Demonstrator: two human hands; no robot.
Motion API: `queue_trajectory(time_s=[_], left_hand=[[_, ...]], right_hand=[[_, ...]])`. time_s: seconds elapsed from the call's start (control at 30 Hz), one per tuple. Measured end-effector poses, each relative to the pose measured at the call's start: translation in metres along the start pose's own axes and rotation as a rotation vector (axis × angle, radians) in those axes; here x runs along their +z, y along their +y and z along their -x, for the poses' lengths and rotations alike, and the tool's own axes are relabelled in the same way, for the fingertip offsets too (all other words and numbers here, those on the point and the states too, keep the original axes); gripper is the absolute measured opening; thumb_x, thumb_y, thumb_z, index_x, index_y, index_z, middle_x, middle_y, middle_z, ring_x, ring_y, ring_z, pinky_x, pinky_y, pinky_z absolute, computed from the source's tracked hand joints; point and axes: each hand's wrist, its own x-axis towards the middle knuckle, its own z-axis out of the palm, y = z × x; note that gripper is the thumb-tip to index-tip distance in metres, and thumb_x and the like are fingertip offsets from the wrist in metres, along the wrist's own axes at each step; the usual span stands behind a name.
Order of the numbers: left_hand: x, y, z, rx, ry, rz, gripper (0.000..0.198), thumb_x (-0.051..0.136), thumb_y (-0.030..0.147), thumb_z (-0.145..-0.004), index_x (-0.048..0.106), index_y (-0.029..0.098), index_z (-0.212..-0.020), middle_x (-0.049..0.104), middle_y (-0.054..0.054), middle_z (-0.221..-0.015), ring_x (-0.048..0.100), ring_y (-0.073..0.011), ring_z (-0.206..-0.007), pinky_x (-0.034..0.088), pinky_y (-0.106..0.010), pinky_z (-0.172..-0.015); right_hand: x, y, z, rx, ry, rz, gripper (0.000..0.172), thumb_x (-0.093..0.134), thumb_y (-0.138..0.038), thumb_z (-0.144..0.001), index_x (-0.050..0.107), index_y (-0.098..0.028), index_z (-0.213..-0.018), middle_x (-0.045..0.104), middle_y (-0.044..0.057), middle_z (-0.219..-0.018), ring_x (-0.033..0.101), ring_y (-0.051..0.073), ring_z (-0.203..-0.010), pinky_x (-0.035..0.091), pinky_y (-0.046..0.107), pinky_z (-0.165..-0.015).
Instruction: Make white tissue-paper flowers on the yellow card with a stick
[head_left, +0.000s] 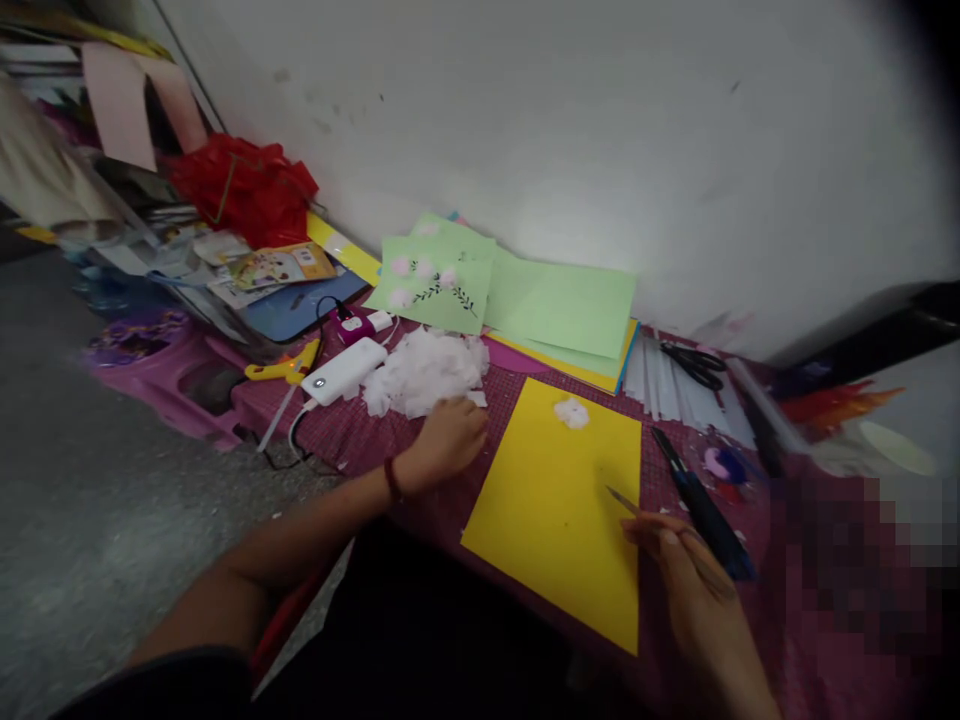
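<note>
A yellow sheet of paper (559, 500) lies on the table in front of me, with a small white-pink tissue flower (572, 413) near its far edge. My right hand (679, 565) pinches a slim pointed tool (622, 499), whose tip hovers over the sheet's right side; its exact kind is unclear. At the near edge of a heap of white tissue pieces (427, 368), my left hand (448, 440) is closed with its fingers curled down. Whatever it may hold is hidden under the fingers.
A white power bank (345, 370) and yellow glue gun (289, 368) lie left of the heap. Green sheets (562, 300), one decorated card (431, 285), black scissors (694, 365) and glue sticks (652, 385) lie behind. A dark blue cutter (709, 515) rests beside the yellow sheet.
</note>
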Motion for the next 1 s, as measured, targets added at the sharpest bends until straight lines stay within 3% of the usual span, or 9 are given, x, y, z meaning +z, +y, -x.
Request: queue_trajectory(time_s=[0.1,0.2,0.3,0.4,0.5,0.63,0.73,0.9,1.0], left_hand=[[-0.001,-0.029,-0.031,-0.02,0.045,-0.125,0.023,0.052,0.024,-0.082,0.063,0.014,-0.1,0.066,-0.013,-0.103,0.055,-0.0294,-0.103,0.04,-0.044,-0.088],[0.006,-0.043,-0.054,-0.059,-0.02,-0.036,0.019,0.054,0.024,-0.08,0.065,0.013,-0.09,0.067,-0.014,-0.095,0.058,-0.0279,-0.097,0.04,-0.041,-0.085],[0.003,-0.054,-0.066,-0.159,-0.094,0.194,0.022,0.053,0.03,-0.083,0.065,0.014,-0.074,0.066,-0.007,-0.073,0.058,-0.0182,-0.072,0.04,-0.03,-0.068],[-0.014,-0.063,-0.07,-0.265,-0.101,0.552,0.023,0.058,0.034,-0.078,0.061,0.014,-0.066,0.057,0.0,-0.059,0.047,-0.0098,-0.054,0.032,-0.023,-0.053],[-0.033,-0.058,-0.069,-0.277,-0.108,0.892,0.018,0.062,0.029,-0.072,0.057,0.014,-0.065,0.052,0.003,-0.057,0.043,-0.0068,-0.053,0.032,-0.02,-0.052],[-0.042,-0.024,-0.065,-0.221,-0.2,1.174,0.014,0.064,0.026,-0.073,0.057,0.015,-0.077,0.054,0.004,-0.064,0.048,-0.006,-0.053,0.04,-0.019,-0.053],[-0.036,0.008,-0.061,-0.055,-0.085,1.043,0.007,0.061,0.021,-0.079,0.057,0.015,-0.08,0.058,0.002,-0.068,0.053,-0.0073,-0.057,0.044,-0.02,-0.054],[-0.025,0.035,-0.053,0.584,0.448,0.434,0.012,0.054,0.008,-0.084,0.06,0.017,-0.09,0.067,-0.006,-0.092,0.062,-0.0133,-0.087,0.052,-0.025,-0.076],[-0.024,0.035,-0.05,0.774,0.491,0.26,0.017,0.053,0.007,-0.086,0.057,0.017,-0.1,0.066,-0.008,-0.098,0.062,-0.0154,-0.091,0.054,-0.028,-0.079]], right_hand=[[0.008,-0.004,-0.006,0.083,-0.057,-0.017,0.035,0.043,-0.049,-0.091,0.064,-0.023,-0.099,0.071,0.007,-0.103,0.066,0.024,-0.097,0.049,0.041,-0.092],[0.004,-0.007,-0.009,0.114,-0.091,-0.012,0.036,0.043,-0.051,-0.091,0.063,-0.023,-0.102,0.069,0.007,-0.108,0.062,0.024,-0.104,0.045,0.041,-0.096],[-0.007,-0.013,-0.012,0.107,-0.076,0.028,0.034,0.043,-0.05,-0.091,0.064,-0.024,-0.099,0.068,0.007,-0.108,0.061,0.025,-0.105,0.045,0.04,-0.095],[-0.014,-0.018,-0.021,0.047,-0.075,0.009,0.031,0.045,-0.048,-0.091,0.065,-0.025,-0.098,0.068,0.005,-0.105,0.062,0.024,-0.101,0.045,0.039,-0.094],[-0.007,-0.024,-0.035,-0.025,-0.091,-0.123,0.026,0.049,-0.045,-0.091,0.065,-0.025,-0.098,0.068,0.005,-0.098,0.064,0.022,-0.094,0.048,0.038,-0.089],[0.023,-0.042,-0.049,-0.101,-0.116,-0.396,0.022,0.052,-0.042,-0.091,0.065,-0.025,-0.095,0.067,0.004,-0.09,0.064,0.019,-0.08,0.051,0.036,-0.078],[0.043,-0.062,-0.054,-0.01,-0.208,-0.622,0.021,0.054,-0.043,-0.09,0.063,-0.025,-0.093,0.067,0.003,-0.086,0.063,0.016,-0.072,0.051,0.033,-0.071],[0.06,-0.084,-0.056,0.19,-0.365,-0.879,0.03,0.057,-0.05,-0.086,0.062,-0.021,-0.085,0.068,0.003,-0.077,0.06,0.012,-0.061,0.048,0.028,-0.062],[0.064,-0.089,-0.055,0.194,-0.406,-0.905,0.033,0.057,-0.051,-0.085,0.062,-0.019,-0.081,0.068,0.004,-0.077,0.059,0.011,-0.06,0.047,0.026,-0.06]])
